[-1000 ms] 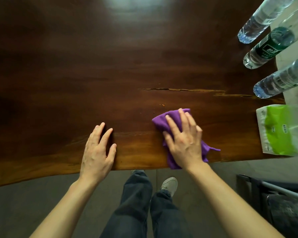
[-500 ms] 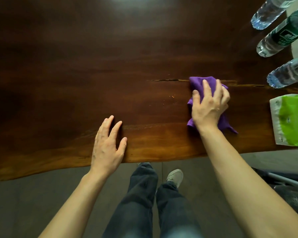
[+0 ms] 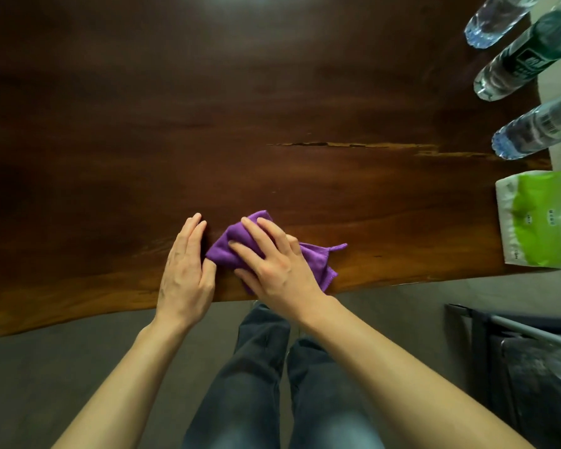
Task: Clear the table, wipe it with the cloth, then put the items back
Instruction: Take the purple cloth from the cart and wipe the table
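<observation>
Cloth [image 3: 314, 257] back at near edge — beside left hand [image 3: 185, 270].

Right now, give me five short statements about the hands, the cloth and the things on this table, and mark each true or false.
1. The right hand presses flat on the purple cloth. True.
2. The left hand is lifted well clear of the table. False: it rests flat on the wood near the front edge, right beside the cloth.
3. Three clear water bottles are at the table's right end. True.
4. The green and white packet sits in the middle of the table. False: it sits at the right end, below the bottles in the picture.
5. The cloth is spread out fully flat. False: it is bunched under the hand.
</observation>
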